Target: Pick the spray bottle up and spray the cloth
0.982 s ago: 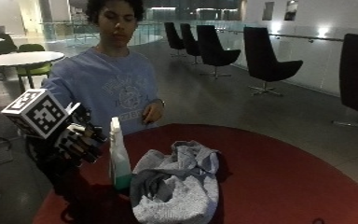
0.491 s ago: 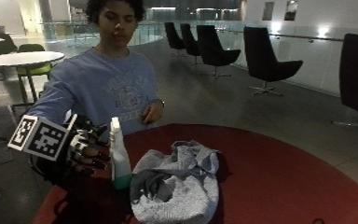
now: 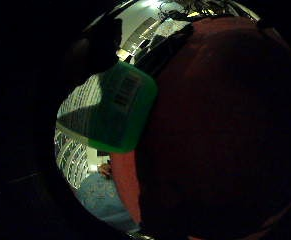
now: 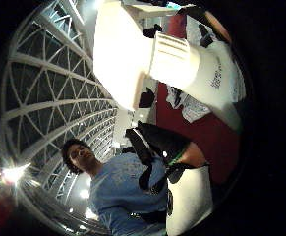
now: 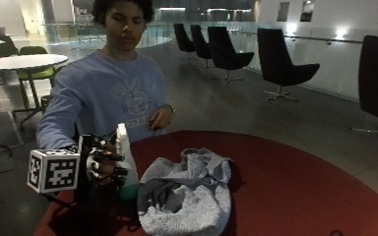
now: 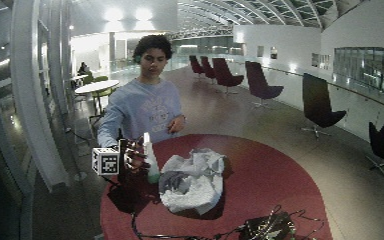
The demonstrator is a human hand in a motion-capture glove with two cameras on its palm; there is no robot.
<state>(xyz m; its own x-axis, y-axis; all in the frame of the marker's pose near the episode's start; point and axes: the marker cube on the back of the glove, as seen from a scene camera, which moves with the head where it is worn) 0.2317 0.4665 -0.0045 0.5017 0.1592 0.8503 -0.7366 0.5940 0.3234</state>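
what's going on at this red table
A person at a round red table has their gloved right hand at a spray bottle that stands upright on the table, fingers curling around its body. A crumpled grey cloth lies right beside the bottle. The bottle looks not yet lifted, and the bare hand rests near the table's far edge.

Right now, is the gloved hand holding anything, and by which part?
The right hand grips the spray bottle around its middle body; it stands upright on the table.
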